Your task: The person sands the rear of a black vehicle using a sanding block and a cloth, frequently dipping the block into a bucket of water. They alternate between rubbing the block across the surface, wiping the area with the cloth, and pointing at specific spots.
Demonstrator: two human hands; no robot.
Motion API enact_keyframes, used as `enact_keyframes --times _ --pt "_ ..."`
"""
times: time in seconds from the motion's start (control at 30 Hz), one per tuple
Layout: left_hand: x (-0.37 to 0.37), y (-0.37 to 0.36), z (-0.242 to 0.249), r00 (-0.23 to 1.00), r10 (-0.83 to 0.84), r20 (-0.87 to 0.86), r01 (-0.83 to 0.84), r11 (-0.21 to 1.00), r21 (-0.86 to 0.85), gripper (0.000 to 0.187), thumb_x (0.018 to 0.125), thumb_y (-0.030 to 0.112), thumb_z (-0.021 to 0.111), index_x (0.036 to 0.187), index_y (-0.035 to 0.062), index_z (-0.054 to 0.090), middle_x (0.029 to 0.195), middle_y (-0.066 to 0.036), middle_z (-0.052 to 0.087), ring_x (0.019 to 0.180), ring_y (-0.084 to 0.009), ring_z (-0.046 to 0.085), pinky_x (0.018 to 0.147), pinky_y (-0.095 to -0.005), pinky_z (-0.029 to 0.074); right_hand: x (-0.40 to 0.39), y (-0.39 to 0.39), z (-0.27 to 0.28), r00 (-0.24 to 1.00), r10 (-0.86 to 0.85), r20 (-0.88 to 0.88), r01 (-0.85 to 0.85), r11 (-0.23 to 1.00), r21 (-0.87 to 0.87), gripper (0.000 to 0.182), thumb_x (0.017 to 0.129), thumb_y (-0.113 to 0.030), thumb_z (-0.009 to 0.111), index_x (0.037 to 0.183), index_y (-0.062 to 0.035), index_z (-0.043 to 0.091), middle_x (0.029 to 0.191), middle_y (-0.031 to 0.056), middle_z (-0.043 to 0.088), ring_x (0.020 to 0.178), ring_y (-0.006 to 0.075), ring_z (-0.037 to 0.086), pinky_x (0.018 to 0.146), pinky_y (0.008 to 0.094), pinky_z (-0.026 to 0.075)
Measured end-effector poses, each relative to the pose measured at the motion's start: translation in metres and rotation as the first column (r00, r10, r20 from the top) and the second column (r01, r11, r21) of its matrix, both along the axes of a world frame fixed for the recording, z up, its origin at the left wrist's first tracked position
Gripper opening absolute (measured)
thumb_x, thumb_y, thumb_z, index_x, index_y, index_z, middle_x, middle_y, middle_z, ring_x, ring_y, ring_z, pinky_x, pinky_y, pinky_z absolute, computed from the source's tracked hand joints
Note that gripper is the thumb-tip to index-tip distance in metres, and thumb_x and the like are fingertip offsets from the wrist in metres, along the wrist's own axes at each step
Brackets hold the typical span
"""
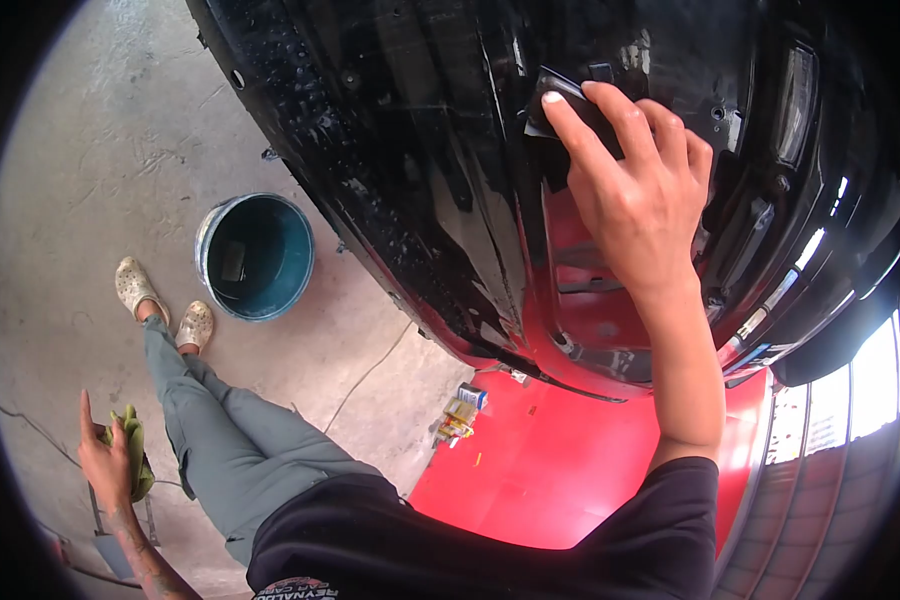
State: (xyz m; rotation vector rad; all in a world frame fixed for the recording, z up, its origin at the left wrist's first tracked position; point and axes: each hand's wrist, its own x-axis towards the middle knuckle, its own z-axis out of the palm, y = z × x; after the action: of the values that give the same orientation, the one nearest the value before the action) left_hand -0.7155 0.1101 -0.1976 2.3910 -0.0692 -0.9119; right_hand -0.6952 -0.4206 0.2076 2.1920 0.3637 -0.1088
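My right hand (pixel 638 190) presses a dark sanding block (pixel 573 100) against the glossy black car bumper (pixel 420 150). The fingers lie over the block, and a thin sheet edge shows beneath it. Water drops and wet streaks spread over the bumper's left part. Low at the left, away from the bumper, my left hand (pixel 105 455) holds a folded green cloth (pixel 135 455). Its index finger points out, while the thumb and palm keep the cloth in place.
A blue bucket (pixel 208 225) with liquid in it stands on the concrete floor (pixel 100 330), beside my feet. Small boxes or packets (pixel 460 415) lie next to a red panel (pixel 530 460). Thin cables cross the floor. A grey slatted shutter (pixel 820 500) is at the lower right.
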Motion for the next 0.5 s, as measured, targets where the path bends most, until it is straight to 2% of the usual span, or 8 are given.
enact_keyframes --times 0.03,0.13,0.23,0.27,0.33,0.37,0.4,0.5 --pt "0.0 0.0 0.002 1.0 0.013 -0.01 -0.013 1.0 -0.023 0.07 0.092 0.013 0.068 0.157 0.0215 0.045 0.07 -0.006 0.055 0.061 -0.0194 0.053 0.062 -0.041 0.046 -0.003 0.0 0.0 1.0 -0.005 0.0 0.005 1.0 0.0 0.054 0.072 -0.007 0.073 0.122 -0.0271 0.073 0.122 -0.0045 0.065 0.103 0.0205 0.061 0.088 0.0366 0.043" --pt "0.002 0.013 -0.004 0.973 0.143 -0.184 -0.17 0.975 -0.143 0.061 0.096 0.015 0.065 0.154 0.0134 0.049 0.079 -0.004 0.061 0.067 -0.0144 0.057 0.065 -0.0351 0.048 -0.021 0.007 0.005 0.994 -0.085 -0.07 0.086 0.996 0.011 0.055 0.07 -0.007 0.073 0.121 -0.0272 0.073 0.123 -0.0044 0.065 0.104 0.0206 0.061 0.087 0.0365 0.043" --pt "0.003 0.009 -0.001 0.778 0.364 -0.512 -0.544 0.797 -0.261 0.051 0.101 0.02 0.062 0.15 0.0063 0.053 0.093 -0.005 0.064 0.078 -0.0122 0.061 0.073 -0.029 0.05 -0.018 0.005 0.007 0.997 -0.057 -0.06 0.058 0.998 0.014 0.056 0.07 -0.006 0.073 0.122 -0.0273 0.072 0.123 -0.0044 0.065 0.104 0.0204 0.061 0.087 0.0364 0.043" --pt "0.002 0.003 -0.001 0.808 0.379 -0.451 -0.544 0.774 -0.324 0.047 0.104 0.028 0.06 0.144 0.0034 0.058 0.108 -0.007 0.066 0.089 -0.0137 0.063 0.082 -0.0265 0.051 -0.01 0.002 0.004 0.999 -0.014 -0.029 0.015 0.999 0.038 0.035 0.079 -0.018 0.071 0.113 -0.0258 0.073 0.117 -0.0043 0.065 0.101 0.0196 0.06 0.084 0.0374 0.04" --pt "0.004 -0.006 0.002 0.671 0.407 -0.62 -0.691 0.646 -0.324 0.046 0.104 0.033 0.058 0.14 0.0035 0.061 0.114 -0.007 0.065 0.095 -0.0151 0.064 0.085 -0.028 0.051 0.001 -0.003 0.0 0.999 0.035 -0.016 -0.035 0.999 0.018 0.034 0.08 -0.018 0.071 0.113 -0.0258 0.073 0.117 -0.0044 0.066 0.1 0.0194 0.06 0.084 0.0373 0.041" --pt "0.003 -0.01 0.002 0.592 0.402 -0.698 -0.756 0.577 -0.309 0.046 0.105 0.035 0.058 0.138 0.0035 0.062 0.117 -0.007 0.065 0.098 -0.0158 0.064 0.087 -0.0287 0.052 0.002 -0.003 0.0 0.998 0.056 -0.012 -0.056 0.998 0.005 0.033 0.08 -0.018 0.071 0.112 -0.0259 0.073 0.117 -0.0044 0.066 0.1 0.0192 0.06 0.084 0.0373 0.041" --pt "0.001 -0.007 -0.007 0.478 0.345 -0.808 -0.826 0.49 -0.279 0.049 0.105 0.041 0.055 0.136 0.0037 0.061 0.121 -0.007 0.064 0.106 -0.0189 0.063 0.091 -0.0332 0.053 -0.001 -0.002 0.0 0.999 0.038 -0.009 -0.037 0.999 0.024 0.034 0.08 -0.018 0.071 0.113 -0.0262 0.073 0.115 -0.0049 0.066 0.1 0.0188 0.06 0.084 0.0371 0.041" --pt "-0.008 0.003 -0.001 0.321 0.068 -0.945 -0.878 0.395 -0.27 0.052 0.105 0.044 0.053 0.139 0.0046 0.057 0.125 -0.008 0.064 0.115 -0.0222 0.062 0.097 -0.0389 0.053 -0.017 0.006 0.005 0.996 -0.078 -0.038 0.079 0.996 0.029 0.053 0.072 -0.007 0.073 0.12 -0.0277 0.073 0.122 -0.005 0.065 0.103 0.019 0.061 0.088 0.0366 0.043"
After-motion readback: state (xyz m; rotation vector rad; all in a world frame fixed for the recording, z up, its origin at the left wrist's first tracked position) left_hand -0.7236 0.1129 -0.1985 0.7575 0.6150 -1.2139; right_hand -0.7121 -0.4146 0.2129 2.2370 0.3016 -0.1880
